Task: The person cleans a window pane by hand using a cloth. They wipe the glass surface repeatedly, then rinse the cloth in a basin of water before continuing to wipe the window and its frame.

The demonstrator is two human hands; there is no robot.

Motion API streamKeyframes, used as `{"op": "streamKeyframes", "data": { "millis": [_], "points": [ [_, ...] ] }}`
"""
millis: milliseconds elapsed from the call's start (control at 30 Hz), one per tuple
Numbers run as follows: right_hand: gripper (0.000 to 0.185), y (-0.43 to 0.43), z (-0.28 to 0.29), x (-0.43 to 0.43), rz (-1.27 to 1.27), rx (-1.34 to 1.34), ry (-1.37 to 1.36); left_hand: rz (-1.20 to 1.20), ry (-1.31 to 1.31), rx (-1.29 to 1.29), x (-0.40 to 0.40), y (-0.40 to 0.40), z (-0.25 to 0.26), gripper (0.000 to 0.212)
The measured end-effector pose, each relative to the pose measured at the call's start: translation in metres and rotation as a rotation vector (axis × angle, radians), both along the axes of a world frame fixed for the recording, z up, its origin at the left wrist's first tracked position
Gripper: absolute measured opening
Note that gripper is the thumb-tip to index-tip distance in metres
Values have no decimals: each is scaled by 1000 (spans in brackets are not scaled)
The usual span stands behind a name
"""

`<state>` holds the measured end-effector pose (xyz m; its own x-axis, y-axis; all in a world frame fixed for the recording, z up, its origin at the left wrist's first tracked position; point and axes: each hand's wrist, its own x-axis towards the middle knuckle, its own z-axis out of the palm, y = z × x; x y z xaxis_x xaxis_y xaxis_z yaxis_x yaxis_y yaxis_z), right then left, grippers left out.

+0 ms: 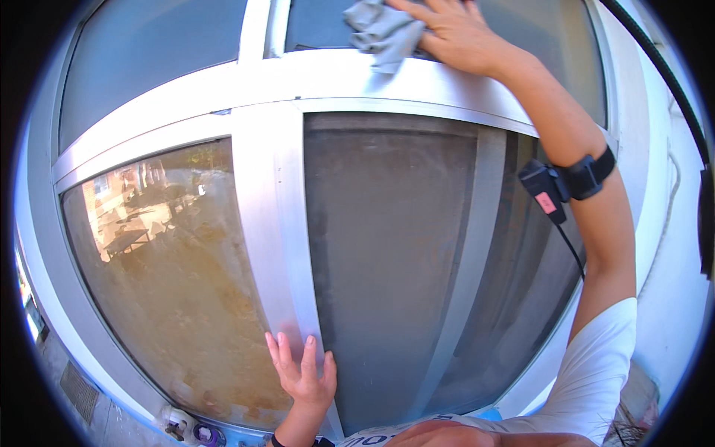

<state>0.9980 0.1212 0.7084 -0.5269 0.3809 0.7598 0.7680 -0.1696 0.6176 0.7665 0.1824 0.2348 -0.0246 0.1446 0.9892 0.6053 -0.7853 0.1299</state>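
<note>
My right hand point(459, 39) is raised to the top of the view and holds a crumpled grey cloth point(385, 34) against the upper glass pane point(329, 22). Part of the cloth hangs over the wide white metal crossbar point(313, 72). Lower down, my left hand point(304, 373) holds nothing. Its fingers are spread on the upright metal frame post point(273, 223). To the left of that post is a glass pane point(184, 290) with brownish smears and reflections. A dark mesh-like panel point(385, 251) fills the right side.
A black device point(544, 193) with a cable is strapped to my right arm. Small white and purple containers point(206, 433) stand at the lower left, near a floor grate point(79, 391). A white wall point(676, 313) runs along the right, with a dark cable point(667, 78) in front.
</note>
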Motion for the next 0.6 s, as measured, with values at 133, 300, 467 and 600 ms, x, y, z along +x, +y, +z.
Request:
{"op": "streamKeyframes", "data": {
  "millis": [133, 300, 467, 600],
  "points": [
    [65, -51, 35, 166, -146, 227, 127, -108, -40, 2, 19, -3, -1, 49],
    [60, -1, 12, 70, -316, 193, 230, -91, -55, 36, 9, 4, -1, 49],
    [34, 34, -19, -66, 0, -66, -81, -100, -61, 42, 7, 4, 0, 51],
    [41, 52, -54, -103, 212, 143, -108, -97, -75, 50, 6, 6, -1, 53]
  ]
}}
